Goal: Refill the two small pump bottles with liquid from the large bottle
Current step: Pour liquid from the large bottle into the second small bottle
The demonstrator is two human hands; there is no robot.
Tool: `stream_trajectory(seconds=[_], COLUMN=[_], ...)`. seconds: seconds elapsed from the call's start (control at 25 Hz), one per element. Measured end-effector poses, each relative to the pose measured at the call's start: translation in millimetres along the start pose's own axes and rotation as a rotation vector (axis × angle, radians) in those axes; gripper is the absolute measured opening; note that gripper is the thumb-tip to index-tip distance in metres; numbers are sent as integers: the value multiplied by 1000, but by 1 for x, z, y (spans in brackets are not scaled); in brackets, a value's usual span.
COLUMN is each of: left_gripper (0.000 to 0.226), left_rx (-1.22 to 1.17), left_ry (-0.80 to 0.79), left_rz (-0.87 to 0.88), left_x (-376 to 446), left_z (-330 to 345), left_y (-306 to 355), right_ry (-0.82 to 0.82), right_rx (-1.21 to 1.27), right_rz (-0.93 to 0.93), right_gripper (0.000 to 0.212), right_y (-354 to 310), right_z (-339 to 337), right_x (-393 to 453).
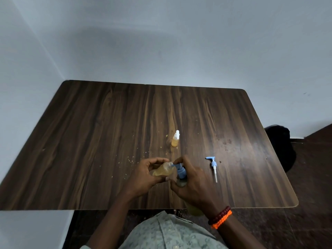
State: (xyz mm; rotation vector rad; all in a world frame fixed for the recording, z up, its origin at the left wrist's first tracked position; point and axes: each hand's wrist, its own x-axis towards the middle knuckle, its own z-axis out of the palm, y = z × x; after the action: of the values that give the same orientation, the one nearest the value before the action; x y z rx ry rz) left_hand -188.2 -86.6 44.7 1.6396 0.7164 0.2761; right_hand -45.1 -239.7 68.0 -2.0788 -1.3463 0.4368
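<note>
**Blue pump nozzle meets the mouth of a small bottle over the table**

The left hand (143,174) has its fingers and thumb curled round a small clear plastic bottle of amber liquid (163,170), holding it tilted with its open mouth pointing right. The right hand (193,182) grips the neck of a large translucent bottle of yellowish liquid (181,182), with its forefinger bent over the top of the blue plastic pump head (180,170) fitted to that bottle. The pump's spout points left and touches, or sits just at, the small bottle's mouth. The large bottle's body runs down toward the near edge of the table, mostly hidden beneath the right hand and wrist; its lower part shows below the table edge. The right wrist wears a dark red bead bracelet (219,215) and an orange braided band (222,221).

Both hands are near the middle of the near side of the dark wood-grain table (89,141). Farther back, near the table's centre, a second small bottle of amber liquid with a white pump top (175,139) stands upright. To the right of the hands, a loose blue-and-white pump with its white dip tube (213,168) lies flat on the table. Pale crumbs (129,159) are scattered to the left of the hands.
</note>
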Motion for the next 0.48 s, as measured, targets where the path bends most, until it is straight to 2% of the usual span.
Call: stream_trajectory(seconds=[0.08, 0.2, 0.28, 0.48], left_gripper=[52, 51, 51, 52], left_rx=[-7, -24, -44, -94], left_ry=[8, 24, 26, 37], left_rz=[6, 23, 33, 43], left_x=[0, 1, 1, 0], left_z=[-1, -6, -8, -13], left_y=[0, 2, 3, 3], right_ry=[-28, -53, -25, -86], right_rx=[24, 69, 104, 142], right_rz=[6, -16, -32, 35], right_gripper=[52, 78, 86, 60], right_y=[-1, 1, 6, 6], right_z=[-1, -1, 2, 2], right_x=[2, 0, 0, 11])
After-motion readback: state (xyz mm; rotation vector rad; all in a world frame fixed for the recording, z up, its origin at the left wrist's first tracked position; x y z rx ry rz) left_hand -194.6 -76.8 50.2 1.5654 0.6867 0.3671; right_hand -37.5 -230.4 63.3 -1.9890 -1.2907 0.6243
